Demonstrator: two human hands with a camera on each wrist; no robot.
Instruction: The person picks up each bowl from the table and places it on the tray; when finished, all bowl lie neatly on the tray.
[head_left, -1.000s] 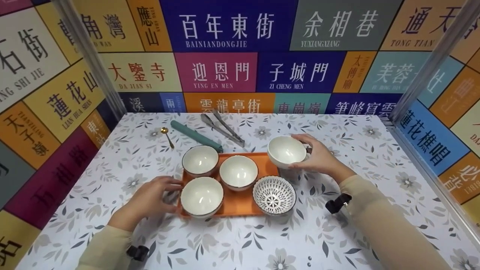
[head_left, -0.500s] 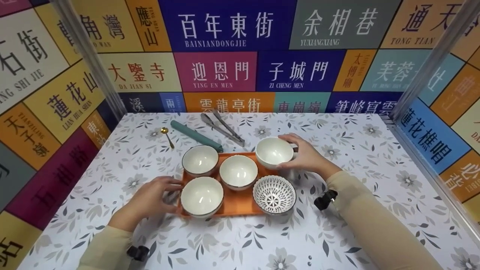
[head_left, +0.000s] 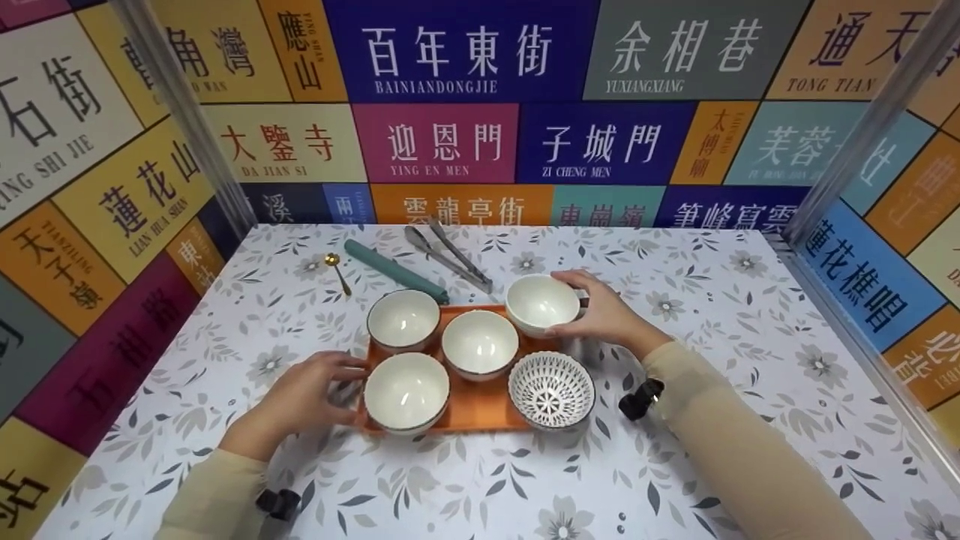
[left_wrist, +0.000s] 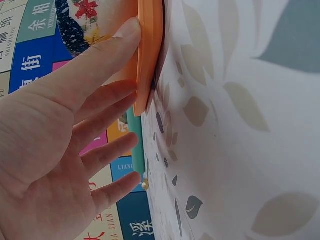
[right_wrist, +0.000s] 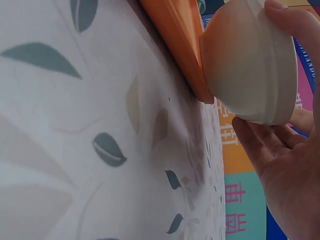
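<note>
My right hand (head_left: 600,309) grips a plain white bowl (head_left: 541,301) by its side, thumb and fingers spread around it. The bowl is at the back right corner of an orange tray (head_left: 480,416); in the right wrist view its underside meets the tray's edge. At the tray's left end, my left hand (head_left: 304,394) rests its thumb and fingertips on the rim, fingers mostly straight. On the tray stand white bowls at back left (head_left: 403,321), middle (head_left: 480,343) and front left (head_left: 407,394), plus a black-and-white patterned bowl (head_left: 552,391) at front right.
Behind the tray lie a green rolled or stick-like item (head_left: 396,271), metal tongs (head_left: 450,259) and a small gold spoon (head_left: 338,273). A flower-patterned cloth (head_left: 675,465) covers the table. Sign-printed walls (head_left: 435,142) rise at the back and sides.
My right hand has carried the white bowl leftward, from beyond the tray's right edge to its back right corner. The left hand has stayed at the tray's left end.
</note>
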